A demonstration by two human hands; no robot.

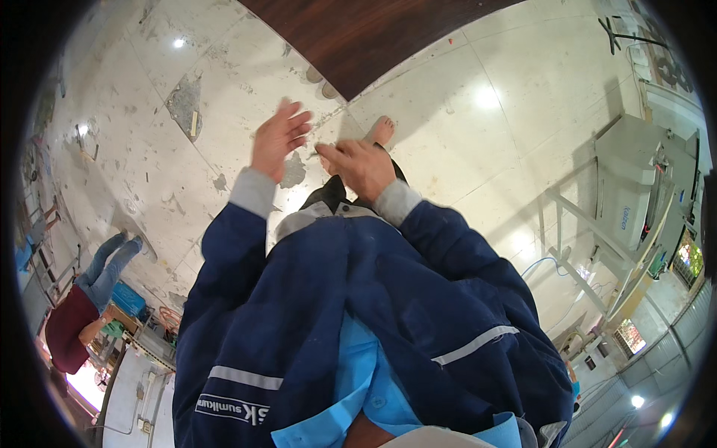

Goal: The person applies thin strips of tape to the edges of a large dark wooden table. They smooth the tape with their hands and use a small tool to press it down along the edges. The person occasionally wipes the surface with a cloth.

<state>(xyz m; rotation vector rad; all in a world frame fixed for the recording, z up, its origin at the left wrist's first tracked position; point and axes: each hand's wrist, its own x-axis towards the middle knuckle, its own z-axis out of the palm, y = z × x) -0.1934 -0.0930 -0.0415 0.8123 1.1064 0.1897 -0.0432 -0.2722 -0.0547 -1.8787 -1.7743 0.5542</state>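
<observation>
My left hand is raised over the floor with its fingers apart, slightly blurred, and nothing shows in it. To its right, in front of my waist, my right hand has its fingers bent and drawn together, pointing left. A small dark tip shows at those fingertips, too small to name. The two hands do not touch. Ahead of them lies the corner of a dark brown wood-grain panel, the nearest large thing to both hands. My navy jacket sleeves have light grey cuffs.
Below my hands is a pale, chipped tile floor with my bare foot on it. A grey machine with a metal frame stands at right. Far left, another person in a dark red top is beside a blue box.
</observation>
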